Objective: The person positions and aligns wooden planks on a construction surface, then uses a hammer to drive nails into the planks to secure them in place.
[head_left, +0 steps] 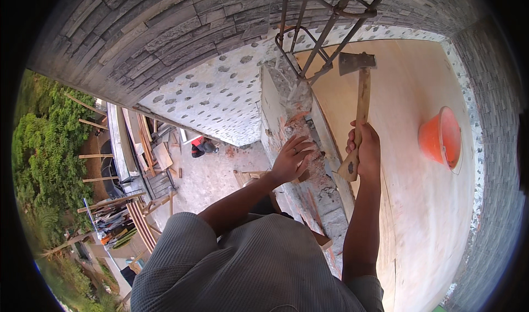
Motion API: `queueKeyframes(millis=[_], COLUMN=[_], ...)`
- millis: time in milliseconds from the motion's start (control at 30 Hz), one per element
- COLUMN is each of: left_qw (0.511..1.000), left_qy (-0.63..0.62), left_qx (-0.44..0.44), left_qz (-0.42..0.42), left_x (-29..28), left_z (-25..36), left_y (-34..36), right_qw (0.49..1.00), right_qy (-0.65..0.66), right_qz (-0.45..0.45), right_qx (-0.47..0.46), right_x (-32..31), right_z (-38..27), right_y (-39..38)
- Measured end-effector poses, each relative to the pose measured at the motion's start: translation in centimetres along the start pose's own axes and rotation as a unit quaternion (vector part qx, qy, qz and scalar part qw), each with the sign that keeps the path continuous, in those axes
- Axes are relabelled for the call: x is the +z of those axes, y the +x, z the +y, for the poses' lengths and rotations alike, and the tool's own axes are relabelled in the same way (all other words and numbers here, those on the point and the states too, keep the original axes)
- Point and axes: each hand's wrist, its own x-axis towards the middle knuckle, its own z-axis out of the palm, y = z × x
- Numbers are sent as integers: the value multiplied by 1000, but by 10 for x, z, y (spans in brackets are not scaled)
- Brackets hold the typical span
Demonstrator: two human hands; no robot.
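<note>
A pale board [419, 218] bears an orange bucket [433, 138], contents unclear; right grip [368, 148] clasps a hatchet [363, 98], left grip [291, 160] spread.

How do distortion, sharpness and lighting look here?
Head view: fisheye bending curves the grey stone cladding along the top, inside a dark border; head view: the hatchet in the right hand looks fairly crisp, the foliage near the left rim softer; head view: light seems diffuse, the wooden panel paler toward its lower part.

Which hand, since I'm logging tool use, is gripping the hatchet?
The right hand, closed around the hatchet low on its handle. The left hand, at the broken masonry ledge, shows no tool in its grasp.
</note>
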Motion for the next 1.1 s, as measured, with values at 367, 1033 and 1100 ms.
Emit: queueKeyframes(millis=[367,1033,1100], left_qw=[966,884,881], left_qy=[12,67,72], left_qx=[-258,-425,-430], left_qz=[-21,-184,-184], left_x=[-72,-115,-119], left_z=[-35,-68,-68], left_y=[-66,-162,-171], right_qw=[958,787,804], right_qy=[-261,-601,-584], right_qz=[-85,-41,-38], right_qx=[-79,-131,-104], right_x=[13,64,64], right_z=[24,5,8], right_y=[42,100,94])
